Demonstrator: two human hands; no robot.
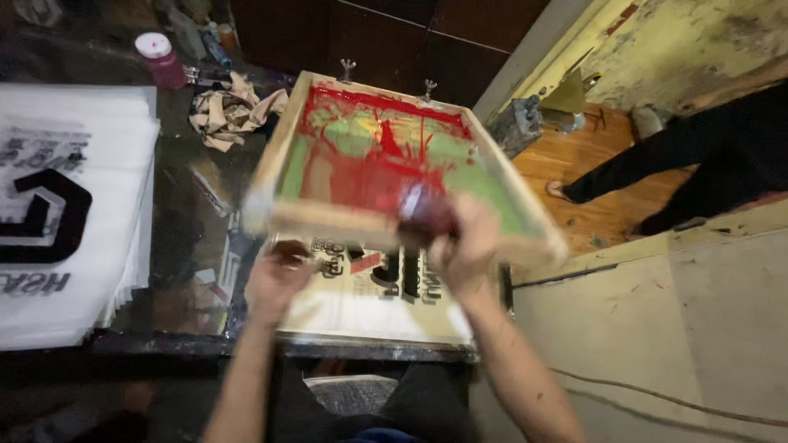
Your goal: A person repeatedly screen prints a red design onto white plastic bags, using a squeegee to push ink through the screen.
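Observation:
A wooden screen-printing frame (pixel 294 131) with green mesh smeared in red ink is tilted up off the table. My right hand (pixel 464 246) grips its near rail together with a red-stained squeegee handle (pixel 423 215). Under the raised frame lies a pale printed bag (pixel 369 299) with black and red marks. My left hand (pixel 277 279) rests on that bag's left edge, fingers curled on it.
A stack of white printed bags (pixel 66 213) lies at the left. Crumpled paper (pixel 230 111) and a pink-capped bottle (pixel 160 59) sit at the back of the dark table. Another person's dark-trousered legs (pixel 698 164) stand on the wooden floor at right.

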